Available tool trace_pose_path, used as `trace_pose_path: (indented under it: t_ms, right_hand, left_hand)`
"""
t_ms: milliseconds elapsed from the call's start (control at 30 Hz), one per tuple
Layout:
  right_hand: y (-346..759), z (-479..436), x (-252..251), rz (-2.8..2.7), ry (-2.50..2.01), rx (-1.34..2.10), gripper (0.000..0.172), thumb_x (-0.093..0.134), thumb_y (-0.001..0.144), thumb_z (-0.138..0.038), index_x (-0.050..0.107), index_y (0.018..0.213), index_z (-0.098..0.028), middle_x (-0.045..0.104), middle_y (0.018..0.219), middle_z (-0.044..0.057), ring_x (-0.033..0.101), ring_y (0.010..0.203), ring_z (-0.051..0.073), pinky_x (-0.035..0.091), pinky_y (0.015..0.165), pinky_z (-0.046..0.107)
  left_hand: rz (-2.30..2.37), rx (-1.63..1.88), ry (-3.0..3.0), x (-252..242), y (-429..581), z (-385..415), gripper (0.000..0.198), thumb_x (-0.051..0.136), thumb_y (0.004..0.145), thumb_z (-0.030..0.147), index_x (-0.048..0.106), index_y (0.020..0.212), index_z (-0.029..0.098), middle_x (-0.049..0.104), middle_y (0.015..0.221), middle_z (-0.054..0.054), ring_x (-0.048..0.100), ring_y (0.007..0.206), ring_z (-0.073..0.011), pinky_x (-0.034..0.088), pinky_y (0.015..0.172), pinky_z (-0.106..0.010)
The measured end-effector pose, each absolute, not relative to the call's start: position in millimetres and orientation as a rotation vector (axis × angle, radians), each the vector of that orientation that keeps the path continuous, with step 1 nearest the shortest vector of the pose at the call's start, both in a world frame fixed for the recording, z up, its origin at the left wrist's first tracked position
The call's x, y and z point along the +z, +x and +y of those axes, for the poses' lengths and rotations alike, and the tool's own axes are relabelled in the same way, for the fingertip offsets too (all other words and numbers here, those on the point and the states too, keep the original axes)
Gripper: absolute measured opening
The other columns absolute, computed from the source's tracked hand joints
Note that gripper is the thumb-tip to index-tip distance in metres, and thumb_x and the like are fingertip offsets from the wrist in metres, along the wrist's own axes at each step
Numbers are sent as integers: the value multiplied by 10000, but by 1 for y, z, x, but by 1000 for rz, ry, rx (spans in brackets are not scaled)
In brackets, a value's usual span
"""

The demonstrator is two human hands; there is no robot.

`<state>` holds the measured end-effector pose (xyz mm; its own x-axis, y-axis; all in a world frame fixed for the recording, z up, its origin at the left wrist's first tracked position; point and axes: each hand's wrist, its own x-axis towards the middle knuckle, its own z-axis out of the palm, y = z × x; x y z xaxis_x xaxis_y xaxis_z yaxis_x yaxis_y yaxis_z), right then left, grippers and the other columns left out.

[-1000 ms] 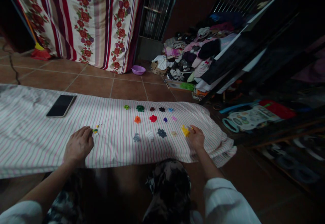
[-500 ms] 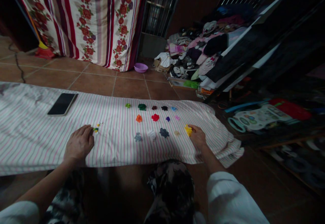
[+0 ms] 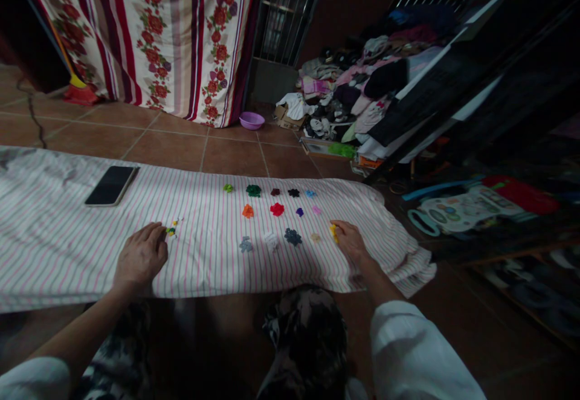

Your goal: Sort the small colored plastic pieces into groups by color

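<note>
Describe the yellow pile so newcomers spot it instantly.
On the striped cloth, find the nearest row of small piles. At its right end, past the beige pile, sits the yellow pile, partly hidden by the right hand: the row's only yellow one.

Nothing readable here, folks: no legible letters or numbers on the smartphone [image 3: 111, 186] beyond the left hand's fingers [image 3: 154, 229], none on the toy panel [image 3: 469, 206] right of the right hand's fingers [image 3: 346, 229].

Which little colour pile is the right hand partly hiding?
The yellow pile, at the right end of the row nearest the person, beside the beige pile. The right hand covers only that one.
</note>
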<state>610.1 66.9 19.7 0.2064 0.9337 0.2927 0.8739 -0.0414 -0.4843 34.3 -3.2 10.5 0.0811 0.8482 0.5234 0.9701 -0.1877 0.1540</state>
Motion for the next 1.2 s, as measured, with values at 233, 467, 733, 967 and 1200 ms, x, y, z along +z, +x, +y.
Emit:
trace_pose_path:
  t_ms: [233,467,733,967,1200]
  right_hand:
    - [612,56,24,-1557,-1958,146,339,447,707,-316,737,835,-195,730,922,95,646,897,232,496,922,411]
    - [608,61,31,-1521,-1865,84,346,481,687,-401,731,826,-206,716,888,117,649,817,279,512,803,454]
    - [494,75,63,-1683,-1550,171,365,494,793,-446,702,955,-194,683,997,126,648,881,247,545,782,390]
    - [340,66,77,-1963,-1131,491,285,479,887,-354,686,1015,-206,670,917,68,635,819,184,540,732,322]
    - [234,59,42,-2193,-944,716,249,480,902,-191,677,1054,-204,640,900,45,606,797,145,510,750,283]
  left_hand:
    - [-1894,-754,-2127,10,35,-3,318,404,819,231,608,1051,154,657,1167,-161,595,1120,-304,471,946,-461]
    - [-1992,-729,-2108,14,38,-3,305,441,823,216,619,1063,153,656,1193,-140,593,1125,-282,463,962,-427]
    - [-2018,-772,-2127,16,41,-5,296,438,841,185,622,1070,154,647,1205,-139,563,1176,-275,436,1007,-432]
    - [-2024,-785,-2125,13,39,-4,291,448,852,184,621,1083,150,644,1212,-136,560,1174,-281,445,1000,-443]
    - [-1992,-814,-2081,8,39,-3,283,445,852,143,616,1075,119,652,1192,-147,573,1152,-272,451,997,-417]
